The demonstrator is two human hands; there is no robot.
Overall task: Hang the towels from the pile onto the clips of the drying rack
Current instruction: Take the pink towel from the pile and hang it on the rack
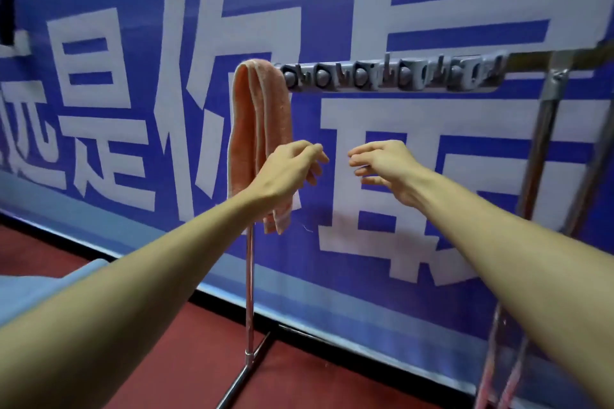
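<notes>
Pink towel (255,116) hangs over the left end of the clip bar (392,73), seemingly draped, unclipped, so it may slide off; left hand (292,169) and right hand (388,166) hover empty, fingers loosely curled.

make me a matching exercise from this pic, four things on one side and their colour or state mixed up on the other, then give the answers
Things:
1. towel
2. clip strip
3. floor
4. left hand

Colour or state:
a. dark red
b. holds nothing, fingers loosely curled
c. pink, hanging at one end of the rack
d. grey, runs sideways along the top of the rack

Pairs: 1-c, 2-d, 3-a, 4-b
</notes>
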